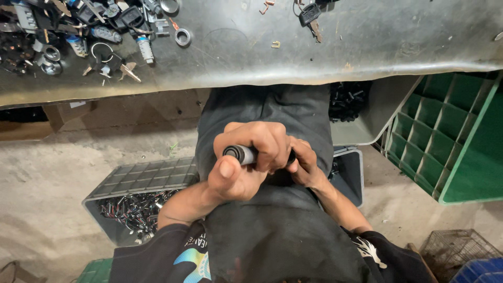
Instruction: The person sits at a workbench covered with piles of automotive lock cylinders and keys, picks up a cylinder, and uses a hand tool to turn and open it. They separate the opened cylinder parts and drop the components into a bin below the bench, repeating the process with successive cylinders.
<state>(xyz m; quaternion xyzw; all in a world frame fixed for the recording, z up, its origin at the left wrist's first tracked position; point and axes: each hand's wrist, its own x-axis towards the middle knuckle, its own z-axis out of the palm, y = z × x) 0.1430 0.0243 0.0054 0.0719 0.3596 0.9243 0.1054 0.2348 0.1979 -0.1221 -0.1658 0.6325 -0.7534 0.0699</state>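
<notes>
Two hands are wrapped round one short black cylinder (242,154) over the lap. Its long axis lies left-right; the left hand (246,160) is clenched nearest its open end, the right hand (304,166) grasps the hidden far end.

- We hold a cylinder (242,154) whose shaft is black and whose end cap is grey.
- Our trousers (272,115) are dark grey, and our sleeves (157,257) black with a blue and yellow print.
- The tabletop (314,47) is dull grey-green, scratched.
- The divided crate (445,136) to the right is green, a grid of square cells.
- The bin (131,209) below left is grey, and it holds black, red and white wires.
- The floor (47,183) is pale beige.
- A blue basket (482,270) shows at the corner.
</notes>
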